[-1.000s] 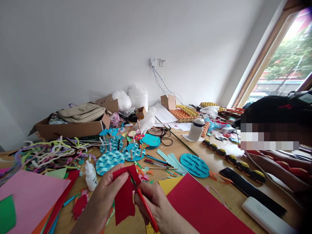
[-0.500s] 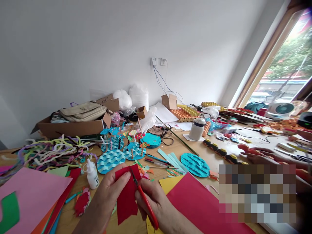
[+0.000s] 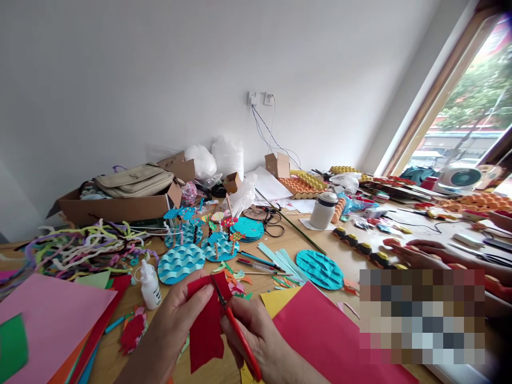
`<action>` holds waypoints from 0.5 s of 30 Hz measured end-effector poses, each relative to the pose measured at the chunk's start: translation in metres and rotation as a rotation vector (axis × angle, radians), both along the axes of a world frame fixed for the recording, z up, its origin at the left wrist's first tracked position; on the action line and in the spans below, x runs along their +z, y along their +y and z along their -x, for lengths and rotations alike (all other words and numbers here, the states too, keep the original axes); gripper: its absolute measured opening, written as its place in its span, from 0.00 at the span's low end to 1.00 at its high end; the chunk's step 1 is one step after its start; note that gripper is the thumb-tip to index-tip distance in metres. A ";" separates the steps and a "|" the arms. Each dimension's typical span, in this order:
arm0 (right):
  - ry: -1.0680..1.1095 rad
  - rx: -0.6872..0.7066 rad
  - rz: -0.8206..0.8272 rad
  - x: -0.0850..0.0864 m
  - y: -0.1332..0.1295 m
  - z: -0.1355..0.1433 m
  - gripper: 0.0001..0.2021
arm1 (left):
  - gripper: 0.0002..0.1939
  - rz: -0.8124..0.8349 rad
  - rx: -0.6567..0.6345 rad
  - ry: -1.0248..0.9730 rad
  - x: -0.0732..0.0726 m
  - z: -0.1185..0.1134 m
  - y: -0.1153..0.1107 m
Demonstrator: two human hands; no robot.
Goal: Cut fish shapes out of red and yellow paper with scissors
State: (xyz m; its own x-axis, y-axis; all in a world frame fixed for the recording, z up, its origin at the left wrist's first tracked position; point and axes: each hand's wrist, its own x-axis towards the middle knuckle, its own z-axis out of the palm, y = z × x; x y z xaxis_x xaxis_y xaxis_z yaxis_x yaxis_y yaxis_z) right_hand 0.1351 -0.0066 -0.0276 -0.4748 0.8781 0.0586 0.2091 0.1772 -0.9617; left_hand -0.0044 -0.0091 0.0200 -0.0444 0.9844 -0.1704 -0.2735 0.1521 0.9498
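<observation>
My left hand (image 3: 182, 309) pinches a strip of red paper (image 3: 206, 338) near its top edge, thumb on the front. My right hand (image 3: 254, 325) is closed around red-handled scissors (image 3: 242, 341). Their dark blades (image 3: 218, 290) lie across the top part of the paper, just right of my left thumb. Below my hands the lower end of the strip hangs free. Close by on the left are a white glue bottle (image 3: 150, 285) and a red paper shape (image 3: 133, 332). A large red sheet (image 3: 320, 336) lies to the right over yellow paper (image 3: 276, 301).
Blue wavy discs (image 3: 182, 264) and small paper fish models (image 3: 218, 240) stand beyond my hands. Pipe cleaners (image 3: 92, 245) heap at the left, above coloured sheets (image 3: 52, 320). A lidded cup (image 3: 323, 210) stands farther back. Another person's hand (image 3: 426, 255) touches a painted egg-carton strip at the right.
The red strip has tilted slightly, its lower end shifting left and down. The scissors remain at nearly the same place on it. The other person's hand has shifted slightly left.
</observation>
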 end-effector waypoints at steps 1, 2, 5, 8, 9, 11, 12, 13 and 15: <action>0.005 0.002 0.006 0.000 0.000 0.000 0.17 | 0.07 0.002 -0.012 0.009 -0.001 0.001 0.000; 0.009 0.006 0.007 0.000 0.000 -0.001 0.17 | 0.07 0.009 -0.034 0.021 -0.002 0.002 0.001; 0.006 0.010 -0.022 0.000 0.000 -0.002 0.18 | 0.08 0.041 -0.096 0.038 -0.005 0.005 0.001; -0.005 0.007 -0.029 0.001 0.000 -0.002 0.18 | 0.09 0.072 -0.093 0.048 -0.004 0.007 -0.001; -0.010 0.014 -0.030 0.002 0.000 -0.003 0.18 | 0.09 0.068 -0.084 0.052 -0.004 0.008 -0.002; -0.021 0.040 -0.036 0.004 -0.001 -0.003 0.19 | 0.09 0.068 -0.080 0.058 -0.003 0.009 -0.003; -0.026 0.045 -0.039 0.004 -0.001 -0.003 0.19 | 0.09 0.072 -0.078 0.056 -0.003 0.010 -0.004; -0.027 0.044 -0.039 0.004 -0.001 -0.003 0.19 | 0.09 0.080 -0.075 0.054 -0.003 0.011 -0.004; -0.020 0.039 -0.031 0.004 -0.001 -0.003 0.19 | 0.10 0.079 -0.073 0.064 -0.005 0.012 -0.003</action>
